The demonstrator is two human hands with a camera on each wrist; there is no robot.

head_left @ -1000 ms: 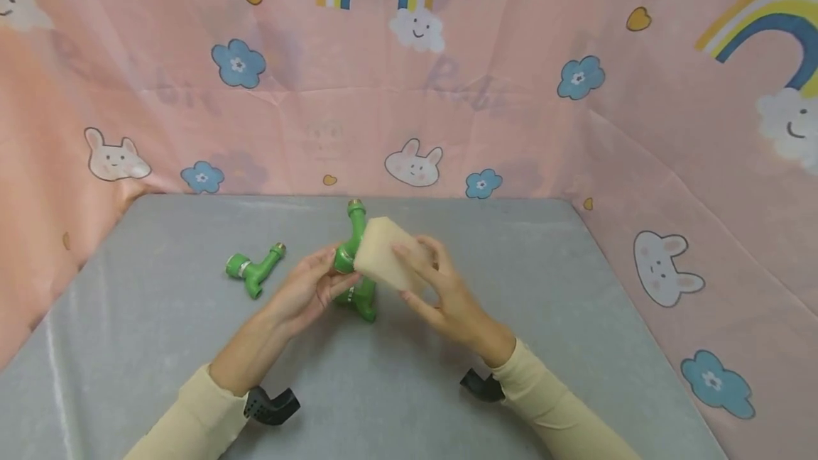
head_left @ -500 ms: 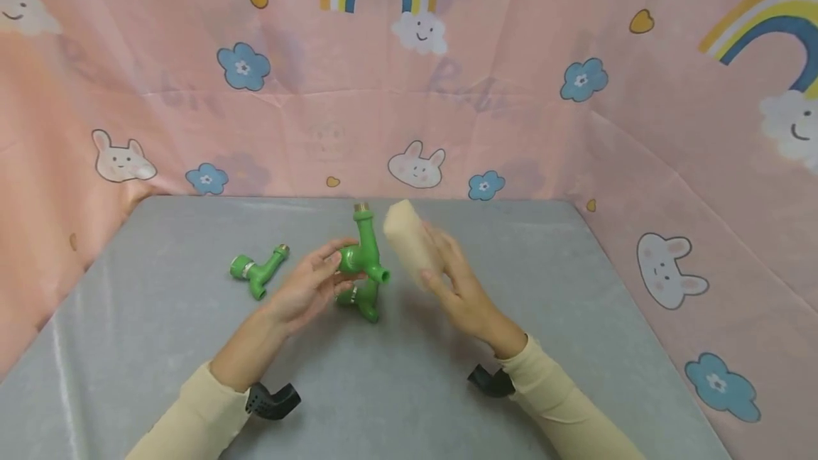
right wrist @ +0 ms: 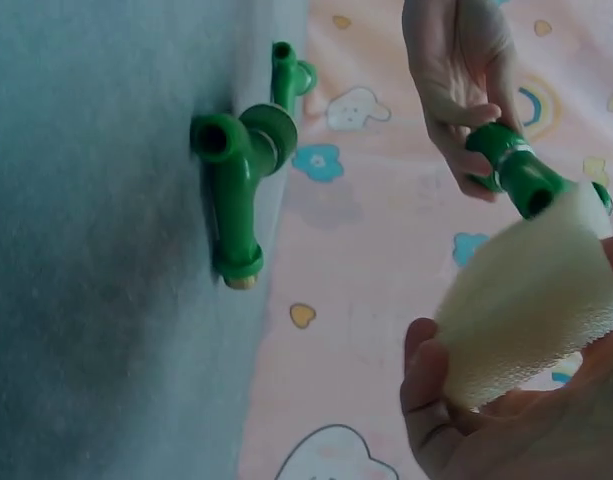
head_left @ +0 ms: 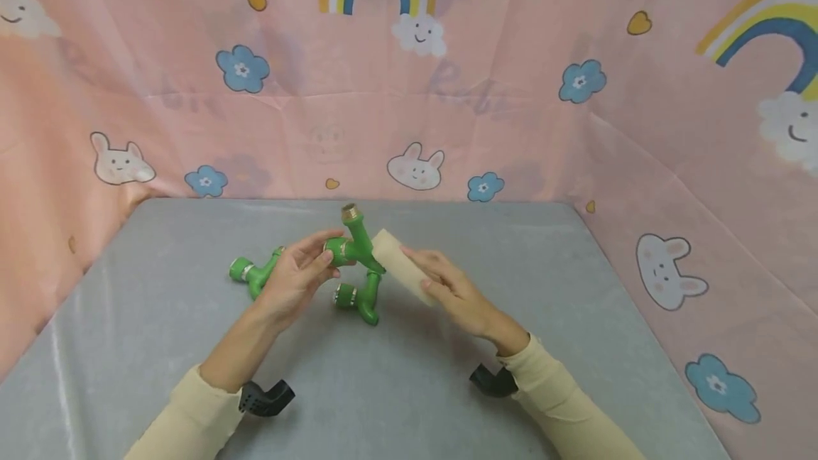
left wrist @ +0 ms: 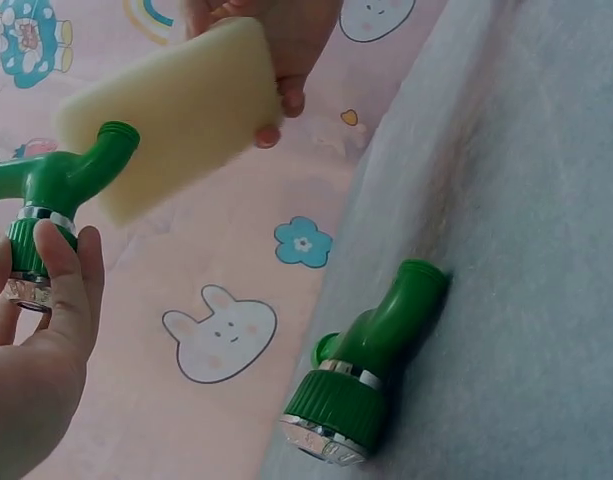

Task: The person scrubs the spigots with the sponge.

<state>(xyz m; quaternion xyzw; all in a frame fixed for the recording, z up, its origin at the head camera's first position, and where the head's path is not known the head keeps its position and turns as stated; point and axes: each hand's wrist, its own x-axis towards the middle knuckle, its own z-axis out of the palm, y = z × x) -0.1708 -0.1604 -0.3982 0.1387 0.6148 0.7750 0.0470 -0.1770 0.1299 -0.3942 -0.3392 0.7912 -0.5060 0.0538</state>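
Presently I log the left hand [head_left: 299,277] raised above the table [head_left: 575,318], fingers and thumb pinched round the collar of a green tap [head_left: 353,245], brass threaded end pointing up and away. The right hand [head_left: 455,291] grips a sponge [head_left: 401,267], thumb under and fingers over, with the sponge's far end touching the tap's spout side. The left wrist view confirms contact: the sponge [left wrist: 176,110] lies against the open spout of the tap [left wrist: 56,190], with that hand's fingers [left wrist: 61,290] wrapped at the ringed collar.

Two more taps lie on the table: one [head_left: 359,297] just below the held one, another [head_left: 252,272] partly hidden behind the left hand.

My judgement on the wipe: I would hold the tap firm at the collar so it cannot twist, and draw the sponge's flat face along the body rather than dab with its corner. Turning the tap between strokes would bring the hidden faces round. The pinch is narrow, so pressure should stay light, or the tap may slip down onto the one beneath.
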